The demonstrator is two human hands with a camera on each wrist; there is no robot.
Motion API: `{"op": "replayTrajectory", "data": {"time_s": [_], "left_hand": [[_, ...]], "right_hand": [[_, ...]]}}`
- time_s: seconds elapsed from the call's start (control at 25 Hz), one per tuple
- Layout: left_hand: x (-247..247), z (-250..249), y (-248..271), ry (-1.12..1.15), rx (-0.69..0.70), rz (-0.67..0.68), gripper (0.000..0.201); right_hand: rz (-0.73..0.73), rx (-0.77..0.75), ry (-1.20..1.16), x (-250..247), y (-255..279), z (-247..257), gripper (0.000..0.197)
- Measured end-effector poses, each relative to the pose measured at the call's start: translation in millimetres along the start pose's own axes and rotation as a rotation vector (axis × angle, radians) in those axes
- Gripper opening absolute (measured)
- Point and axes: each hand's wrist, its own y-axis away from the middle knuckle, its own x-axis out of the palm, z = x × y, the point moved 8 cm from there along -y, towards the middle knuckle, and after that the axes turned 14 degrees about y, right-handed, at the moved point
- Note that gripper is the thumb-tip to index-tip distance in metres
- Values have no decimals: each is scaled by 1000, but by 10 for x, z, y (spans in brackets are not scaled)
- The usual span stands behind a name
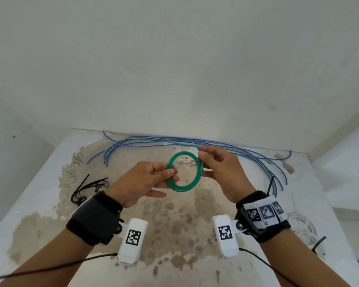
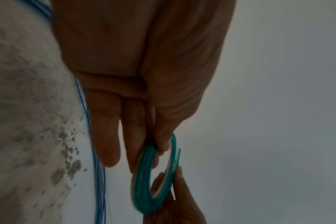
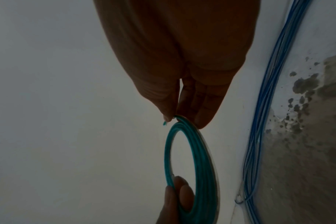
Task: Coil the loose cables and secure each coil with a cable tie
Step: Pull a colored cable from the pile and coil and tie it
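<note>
Green cable coil (image 1: 183, 171) is held in the air between both hands, above the stained table (image 1: 50, 204). Left of the coil, black cable ties (image 1: 87, 188) lie nearest the left hand (image 1: 141, 183), which pinches the coil's left rim. The ring faces the person. The right hand (image 1: 222, 172) pinches the right rim; the free end (image 1: 195, 145) points up and away.

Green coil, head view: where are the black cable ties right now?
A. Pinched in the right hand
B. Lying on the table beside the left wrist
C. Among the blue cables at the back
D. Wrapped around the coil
B: the black cable ties lie on the table by the left wrist, and the green coil carries none.
</note>
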Motion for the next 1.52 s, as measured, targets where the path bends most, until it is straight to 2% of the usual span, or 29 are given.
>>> {"op": "replayTrajectory", "data": {"time_s": [0.16, 0.28, 0.4, 0.48, 0.56, 0.64, 0.88, 1.12, 1.32, 1.4, 1.52], "left_hand": [[18, 6, -32, -112, -51, 51, 22], [-21, 23, -70, -108, -42, 33, 19], [-152, 24, -154, 173, 19, -74, 18], [-269, 30, -219, 414, 50, -173, 16], [-357, 24, -268, 585, 72, -249, 15], [-419, -22, -301, 650, 98, -304, 16], [-502, -207, -336, 647, 147, -379, 19], [-586, -270, -325, 689, 166, -401, 15], [-617, -246, -309, 710, 173, -400, 14], [-577, -244, -266, 624, 188, -348, 16], [-441, -230, -179, 391, 183, -237, 16]], "right_hand": [[64, 8, 59, 62, 42, -88, 16], [129, 65, 47, 97, 70, -171, 17], [87, 96, -233, 63, 92, -152, 17], [121, 89, -457, 106, 147, -76, 13], [183, 58, -472, 213, 236, -12, 9], [209, 23, -414, 308, 323, 14, 9], [184, -28, -460, 344, 374, 28, 3], [163, -17, -560, 205, 406, -31, 24], [142, 1, -560, 124, 403, -65, 15], [80, 8, -540, 38, 335, -68, 6], [-49, 40, -463, -183, 122, -85, 10]]}}
